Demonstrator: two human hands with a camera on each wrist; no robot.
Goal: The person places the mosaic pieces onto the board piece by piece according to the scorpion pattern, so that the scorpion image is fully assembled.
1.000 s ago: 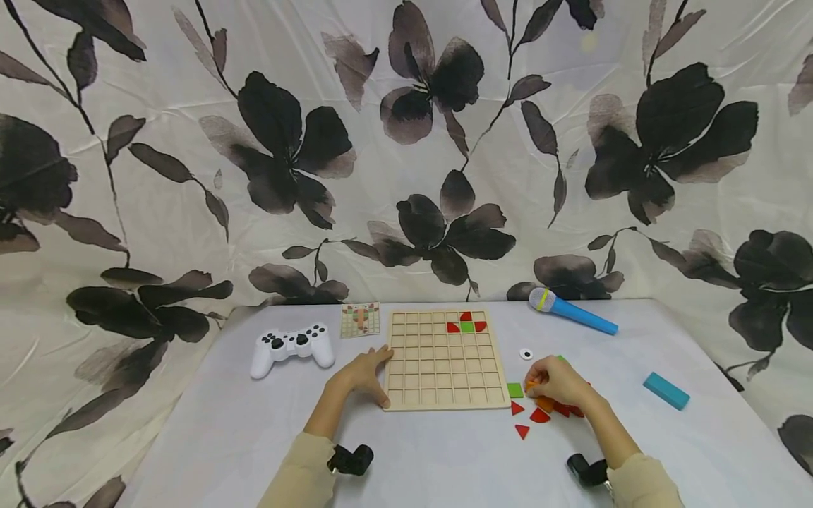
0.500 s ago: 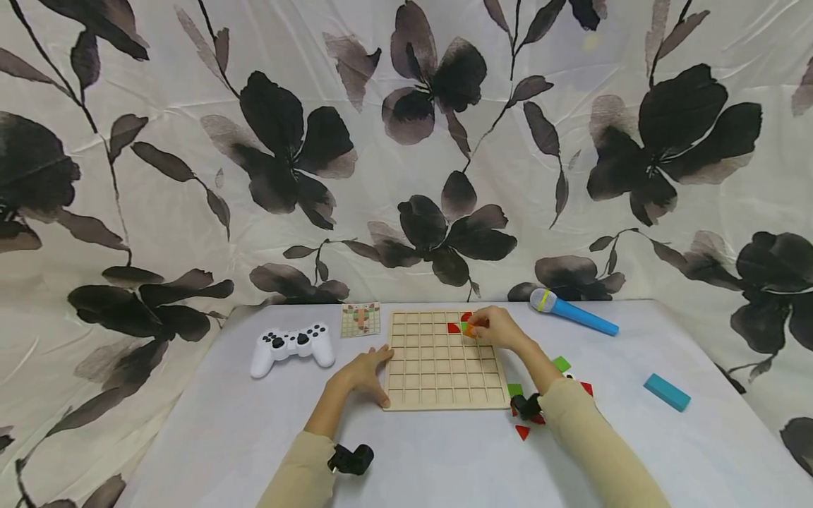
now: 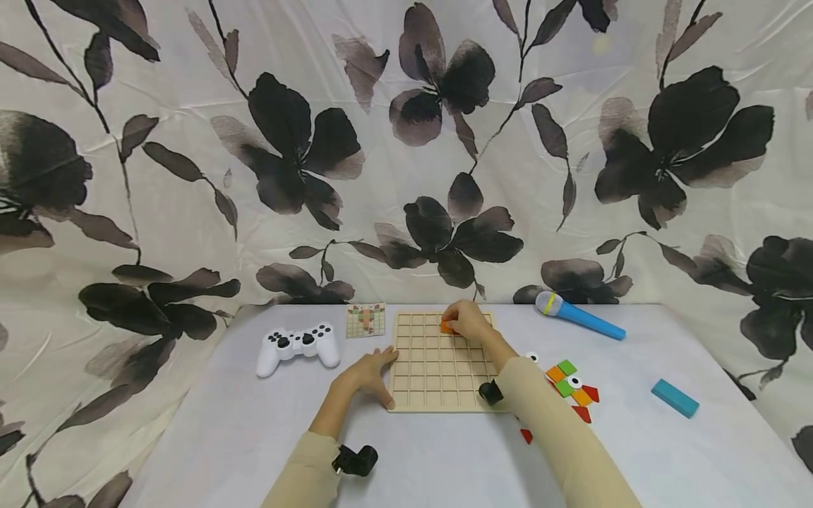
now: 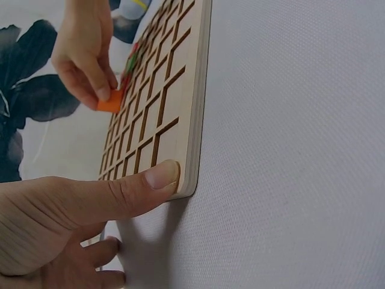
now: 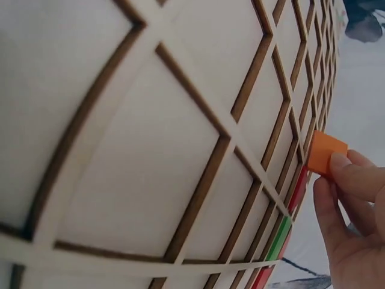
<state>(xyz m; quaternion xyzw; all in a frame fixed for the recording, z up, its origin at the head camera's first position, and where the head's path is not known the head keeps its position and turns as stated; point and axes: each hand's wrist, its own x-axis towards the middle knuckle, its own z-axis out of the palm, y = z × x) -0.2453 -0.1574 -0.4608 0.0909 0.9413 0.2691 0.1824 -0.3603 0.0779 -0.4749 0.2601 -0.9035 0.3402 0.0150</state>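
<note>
My right hand (image 3: 471, 323) pinches an orange square tile (image 5: 325, 153) between thumb and fingers, close over the far rows of a wooden grid board (image 3: 424, 384). In the right wrist view, a green piece (image 5: 278, 239) and a red piece (image 5: 298, 191) lie in cells near the tile. The hand hides most of those cells in the head view. At the board's left side, my left hand (image 3: 367, 372) is spread, its thumb (image 4: 161, 174) resting on the near corner and its fingers reaching along the edge.
Loose green (image 3: 564, 388), orange, red and eye-patterned pieces lie right of the board, partly behind the right sleeve (image 3: 552, 423). Around stand a white game controller (image 3: 298, 346), a patterned card (image 3: 365, 321), a blue toy microphone (image 3: 587, 319) and a teal block (image 3: 675, 398).
My right hand has brought the orange tile from the loose pieces up to the board's far rows, then a little further left. The left hand has stayed at the board's edge.
</note>
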